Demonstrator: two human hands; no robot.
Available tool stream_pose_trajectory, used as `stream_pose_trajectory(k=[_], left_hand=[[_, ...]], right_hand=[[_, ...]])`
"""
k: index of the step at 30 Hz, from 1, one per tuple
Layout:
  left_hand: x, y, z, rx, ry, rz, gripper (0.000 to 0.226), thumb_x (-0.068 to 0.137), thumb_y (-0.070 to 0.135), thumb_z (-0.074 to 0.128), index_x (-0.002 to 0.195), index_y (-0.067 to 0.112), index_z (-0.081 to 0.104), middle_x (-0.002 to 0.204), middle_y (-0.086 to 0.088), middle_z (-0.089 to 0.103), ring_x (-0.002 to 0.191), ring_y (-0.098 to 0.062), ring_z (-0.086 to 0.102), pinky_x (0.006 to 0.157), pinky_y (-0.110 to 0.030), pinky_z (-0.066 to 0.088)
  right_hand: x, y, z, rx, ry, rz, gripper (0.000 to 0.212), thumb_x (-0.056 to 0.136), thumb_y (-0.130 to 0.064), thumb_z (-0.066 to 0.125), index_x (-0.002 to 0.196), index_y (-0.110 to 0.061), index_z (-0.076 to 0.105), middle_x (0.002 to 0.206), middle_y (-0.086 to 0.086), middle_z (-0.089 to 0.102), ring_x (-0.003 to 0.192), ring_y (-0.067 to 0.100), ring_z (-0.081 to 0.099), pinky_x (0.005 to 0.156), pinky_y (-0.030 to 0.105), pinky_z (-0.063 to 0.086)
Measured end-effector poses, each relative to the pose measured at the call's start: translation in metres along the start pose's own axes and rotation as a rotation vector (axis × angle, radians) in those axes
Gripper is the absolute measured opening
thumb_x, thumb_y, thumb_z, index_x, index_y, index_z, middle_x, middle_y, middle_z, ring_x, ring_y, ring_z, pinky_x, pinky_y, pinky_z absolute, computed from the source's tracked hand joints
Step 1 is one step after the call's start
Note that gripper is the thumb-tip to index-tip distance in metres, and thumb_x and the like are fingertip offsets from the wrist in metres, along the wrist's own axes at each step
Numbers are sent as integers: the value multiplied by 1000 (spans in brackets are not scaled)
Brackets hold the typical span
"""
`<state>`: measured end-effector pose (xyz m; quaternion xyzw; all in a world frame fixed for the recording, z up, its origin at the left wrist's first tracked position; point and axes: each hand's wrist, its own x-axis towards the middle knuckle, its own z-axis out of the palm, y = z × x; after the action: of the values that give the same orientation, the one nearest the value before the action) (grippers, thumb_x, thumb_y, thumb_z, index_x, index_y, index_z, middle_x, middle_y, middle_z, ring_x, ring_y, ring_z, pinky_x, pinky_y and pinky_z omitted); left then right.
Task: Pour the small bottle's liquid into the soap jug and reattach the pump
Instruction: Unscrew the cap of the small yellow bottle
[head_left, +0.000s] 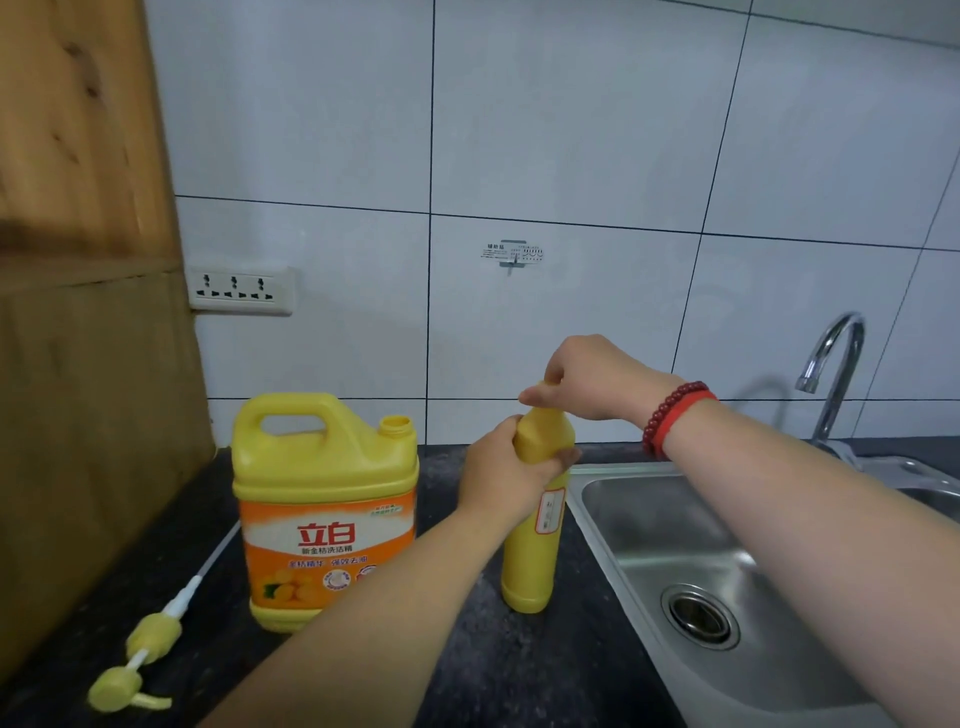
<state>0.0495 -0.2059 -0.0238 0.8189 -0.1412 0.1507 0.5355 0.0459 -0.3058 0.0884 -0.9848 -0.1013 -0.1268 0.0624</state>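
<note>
A tall yellow small bottle stands upright on the dark counter beside the sink. My left hand grips its shoulder. My right hand, with red bead bracelets at the wrist, pinches the cap at its top; the cap is mostly hidden by the fingers. To the left stands the big yellow soap jug with an orange label and a handle; its neck is open, without a pump. The yellow pump with its long white tube lies flat on the counter at the lower left.
A steel sink with a drain lies right of the bottle, and a chrome tap rises behind it. A wooden cabinet side bounds the left. A wall socket strip sits above the jug on the white tiles.
</note>
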Motion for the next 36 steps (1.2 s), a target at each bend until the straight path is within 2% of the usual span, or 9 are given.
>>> stream_pose_trajectory(k=[4,6,10,18,23,25,29,32,36], left_hand=[[0,0,-3,-10,-16,11,34,66,54,69,91,33,56,80,14,63,75,-3,59,56,-16,41],[0,0,-3,-9,-18,17,33,67,54,69,90,34,56,80,13,62,75,-4,59,57,-16,41],[0,0,-3,3,-3,32,34,67,53,68,91,33,55,80,13,61,74,-4,58,56,-16,39],[-2,1,-3,4,-2,28,39,68,54,67,96,29,57,86,10,62,78,-10,59,56,-17,39],[-2,0,-2,2,1,16,47,68,55,67,104,28,56,91,11,61,83,-11,60,60,-19,42],[-2,0,-2,18,6,10,54,68,57,67,110,26,55,95,9,61,84,-11,59,64,-22,44],[-2,1,-2,20,9,10,51,68,56,67,107,26,56,100,5,65,87,-14,61,70,-27,50],[-3,1,-2,15,12,20,47,67,57,67,102,28,55,92,10,61,84,-12,60,62,-21,44],[-3,1,-1,14,14,15,49,67,56,67,105,27,55,94,10,62,83,-11,60,62,-21,44]], right_hand=[[1,0,-1,1,-40,-16,55,85,-44,55,86,10,64,69,20,55,63,21,43,51,27,31],[1,2,-2,-1,-53,-36,53,85,-45,53,97,4,66,93,23,66,74,24,52,60,30,39],[1,1,-6,-31,-103,-50,44,88,-44,50,105,-7,65,109,10,64,96,24,56,75,29,41],[-4,-8,-17,-92,-155,-119,25,89,-22,51,111,-19,63,120,4,58,99,19,49,78,26,37],[-5,-9,-24,9,-185,-71,58,82,-36,63,134,-26,40,131,4,49,110,21,48,83,25,35],[-5,-10,-24,-30,-149,-28,57,82,-47,59,129,-19,46,127,5,53,112,22,52,81,25,37],[-2,-14,-21,-44,-128,-29,34,86,-36,57,108,-12,64,99,7,68,78,18,61,58,22,43],[-2,-14,-23,0,-113,-39,38,84,-30,62,119,-19,57,123,2,56,101,19,53,77,25,39],[-4,-13,-25,16,-46,-22,46,81,-39,63,119,-15,56,119,3,56,107,19,52,80,25,37]])
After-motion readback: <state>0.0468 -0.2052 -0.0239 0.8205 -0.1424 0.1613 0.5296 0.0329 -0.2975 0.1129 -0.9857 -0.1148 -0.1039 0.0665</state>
